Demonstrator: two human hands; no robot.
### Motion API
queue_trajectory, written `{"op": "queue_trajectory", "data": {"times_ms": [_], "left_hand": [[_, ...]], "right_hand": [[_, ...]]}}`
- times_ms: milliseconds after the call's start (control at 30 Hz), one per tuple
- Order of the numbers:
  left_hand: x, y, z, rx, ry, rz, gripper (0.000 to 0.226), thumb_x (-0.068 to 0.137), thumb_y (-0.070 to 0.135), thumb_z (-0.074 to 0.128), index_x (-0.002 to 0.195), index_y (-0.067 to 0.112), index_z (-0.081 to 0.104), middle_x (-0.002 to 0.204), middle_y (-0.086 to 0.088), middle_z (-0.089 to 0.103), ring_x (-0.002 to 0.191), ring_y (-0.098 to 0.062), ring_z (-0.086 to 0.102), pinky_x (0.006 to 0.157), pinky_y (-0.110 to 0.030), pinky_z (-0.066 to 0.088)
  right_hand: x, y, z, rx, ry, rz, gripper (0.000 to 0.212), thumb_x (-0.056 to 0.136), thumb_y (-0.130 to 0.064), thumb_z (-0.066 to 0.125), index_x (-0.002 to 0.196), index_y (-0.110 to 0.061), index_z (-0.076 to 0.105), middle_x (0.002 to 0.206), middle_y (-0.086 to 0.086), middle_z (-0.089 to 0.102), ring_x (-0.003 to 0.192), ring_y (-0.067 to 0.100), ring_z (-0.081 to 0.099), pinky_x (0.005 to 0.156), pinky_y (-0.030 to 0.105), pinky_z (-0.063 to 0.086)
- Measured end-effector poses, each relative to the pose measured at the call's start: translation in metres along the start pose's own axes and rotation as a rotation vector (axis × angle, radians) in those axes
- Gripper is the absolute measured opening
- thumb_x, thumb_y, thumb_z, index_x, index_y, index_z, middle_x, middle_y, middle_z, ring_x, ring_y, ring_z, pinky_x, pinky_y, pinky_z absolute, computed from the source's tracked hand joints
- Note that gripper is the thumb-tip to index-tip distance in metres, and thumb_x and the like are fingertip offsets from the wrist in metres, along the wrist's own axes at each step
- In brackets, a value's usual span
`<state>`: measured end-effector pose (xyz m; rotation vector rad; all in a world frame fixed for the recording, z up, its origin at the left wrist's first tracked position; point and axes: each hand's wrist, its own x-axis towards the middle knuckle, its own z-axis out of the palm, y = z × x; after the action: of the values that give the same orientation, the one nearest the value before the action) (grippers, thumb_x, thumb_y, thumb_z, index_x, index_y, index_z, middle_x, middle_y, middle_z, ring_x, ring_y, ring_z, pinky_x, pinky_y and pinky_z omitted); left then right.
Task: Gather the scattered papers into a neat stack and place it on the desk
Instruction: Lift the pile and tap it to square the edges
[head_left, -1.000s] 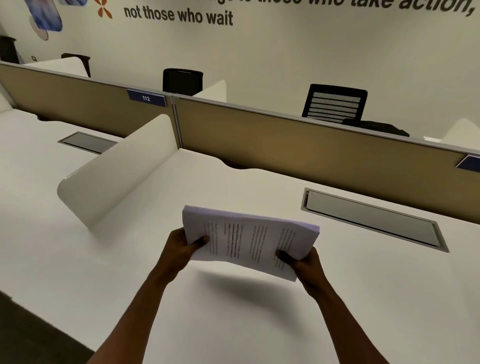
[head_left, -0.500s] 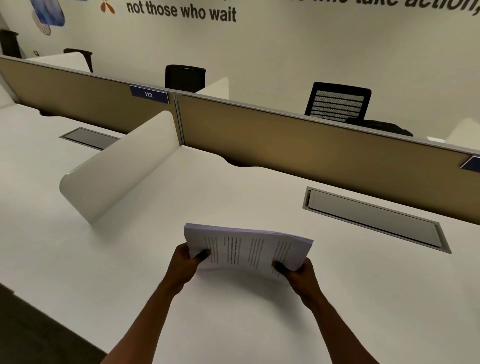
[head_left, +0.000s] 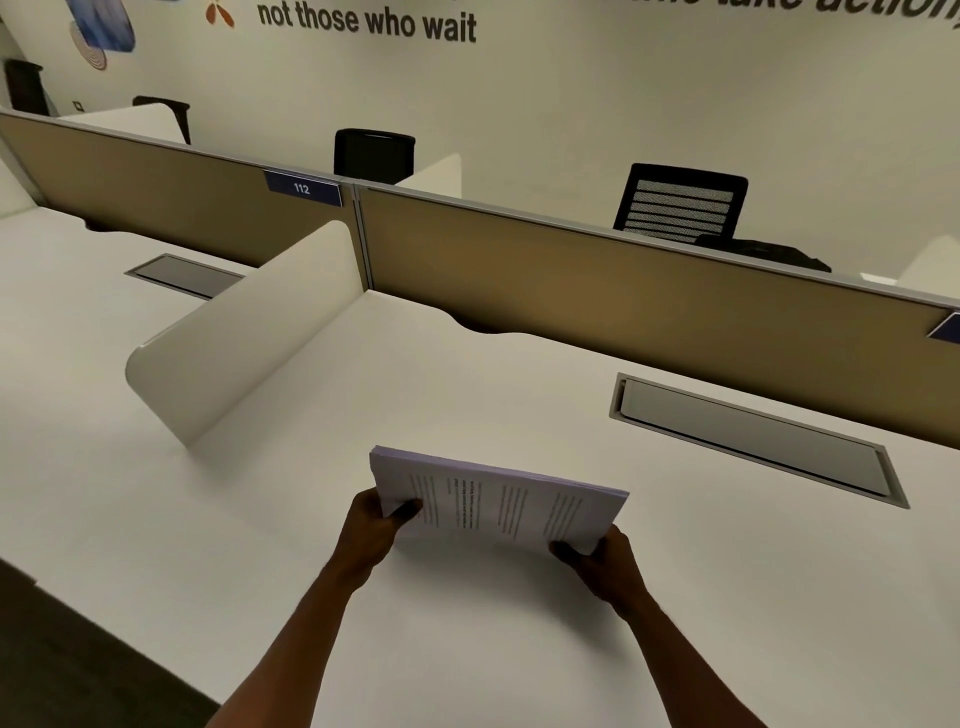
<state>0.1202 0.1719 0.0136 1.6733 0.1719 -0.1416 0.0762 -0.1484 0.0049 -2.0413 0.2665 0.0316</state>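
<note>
A thick stack of printed white papers (head_left: 498, 499) is held in both hands just over the white desk (head_left: 467, 649). Its near edge is tilted down toward the desktop and its far edge is raised. My left hand (head_left: 371, 525) grips the stack's left near corner, thumb on top. My right hand (head_left: 605, 564) grips the right near corner, thumb on top. The sheets look squared, with their edges lined up. I cannot tell whether the near edge touches the desk.
A white curved divider (head_left: 244, 338) stands to the left. A tan partition (head_left: 597, 291) runs along the desk's back. A grey cable hatch (head_left: 753, 436) is set into the desk at right. Black chairs (head_left: 680, 202) stand behind the partition. Dark floor (head_left: 78, 649) lies at lower left.
Both hands have lowered the stack toward the desktop. The shadow under it has shrunk and drawn close to the papers.
</note>
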Motion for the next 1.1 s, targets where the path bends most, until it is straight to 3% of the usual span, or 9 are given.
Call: {"op": "queue_trajectory", "data": {"times_ms": [267,400,600,833,933,1100], "left_hand": [[0.004,0.012,-0.006,-0.001,-0.010,0.033,0.033,0.086,0.008,0.070,0.119,0.006,0.064,0.107,-0.011,0.072,0.099,-0.024,0.069,0.087,-0.038,0.059],[0.002,0.008,-0.006,0.101,-0.070,0.026,0.029,0.085,0.008,0.071,0.113,0.014,0.064,0.107,-0.002,0.073,0.101,-0.017,0.068,0.088,-0.033,0.058],[0.006,0.015,-0.010,0.167,-0.031,0.042,0.026,0.086,0.005,0.070,0.110,0.013,0.065,0.102,-0.002,0.072,0.097,-0.015,0.068,0.075,-0.021,0.060],[0.013,-0.001,-0.014,0.310,-0.067,-0.017,0.031,0.082,0.007,0.074,0.111,0.008,0.065,0.109,-0.009,0.072,0.100,-0.022,0.068,0.091,-0.038,0.056],[0.016,-0.003,-0.014,0.416,-0.068,-0.010,0.030,0.084,0.012,0.073,0.113,0.006,0.067,0.108,-0.011,0.072,0.094,-0.022,0.066,0.084,-0.032,0.053],[0.015,0.000,-0.013,0.370,-0.049,-0.017,0.030,0.084,0.010,0.072,0.113,0.004,0.065,0.108,-0.010,0.070,0.095,-0.023,0.065,0.084,-0.031,0.052]], "right_hand": [[0.011,-0.006,-0.005,-0.004,-0.013,0.000,0.041,0.077,-0.012,0.081,0.115,-0.005,0.067,0.101,0.007,0.068,0.093,0.027,0.065,0.084,0.040,0.058],[0.007,0.002,-0.001,-0.025,-0.030,0.013,0.043,0.077,-0.015,0.081,0.116,-0.006,0.066,0.103,0.007,0.068,0.095,0.028,0.067,0.082,0.038,0.059],[0.010,0.003,-0.001,0.003,-0.008,0.015,0.040,0.077,-0.012,0.081,0.114,-0.005,0.067,0.101,0.007,0.068,0.092,0.027,0.066,0.083,0.039,0.058],[0.008,0.013,0.003,0.002,-0.010,0.010,0.041,0.079,-0.013,0.079,0.117,-0.005,0.066,0.104,0.009,0.068,0.096,0.031,0.066,0.084,0.044,0.057],[0.009,0.013,0.002,0.024,-0.017,0.012,0.041,0.080,-0.011,0.077,0.119,-0.004,0.065,0.105,0.008,0.067,0.099,0.032,0.065,0.087,0.044,0.057],[0.013,0.009,-0.004,0.050,-0.055,0.002,0.038,0.080,-0.016,0.078,0.115,-0.008,0.067,0.107,0.008,0.069,0.098,0.030,0.066,0.086,0.045,0.058]]}}
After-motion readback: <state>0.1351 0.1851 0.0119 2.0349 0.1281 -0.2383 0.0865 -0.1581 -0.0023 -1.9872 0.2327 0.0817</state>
